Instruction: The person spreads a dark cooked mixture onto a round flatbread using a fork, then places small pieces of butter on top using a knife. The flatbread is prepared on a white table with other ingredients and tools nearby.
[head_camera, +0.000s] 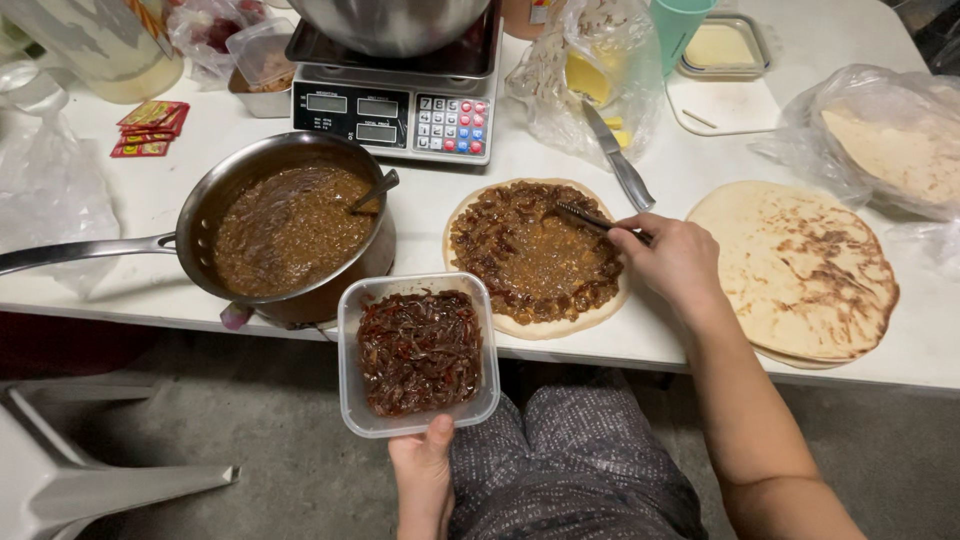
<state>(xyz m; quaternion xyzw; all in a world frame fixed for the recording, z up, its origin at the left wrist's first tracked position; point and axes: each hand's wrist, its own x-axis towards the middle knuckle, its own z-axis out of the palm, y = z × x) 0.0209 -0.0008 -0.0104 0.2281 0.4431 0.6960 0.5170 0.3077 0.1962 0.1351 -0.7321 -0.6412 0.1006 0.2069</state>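
Right hand (675, 262): its fingers pinched a fork (590, 217), tines down on the sauced flatbread (537, 258) to spread the topping.
Left hand (422, 470): gripped the plastic tub (418, 352) of dark onions, held close off the bench (640, 330) edge.
Saucepan (290, 225): beside the flatbread, within reach.

Both forearms are bare and sleeveless, and the lap wears dark grey trousers with a fine pale speckle

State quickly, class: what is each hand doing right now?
Left hand: closed on the edge of a clear plastic container of dark cooked onions.
Right hand: closed on a fork over the topped flatbread.
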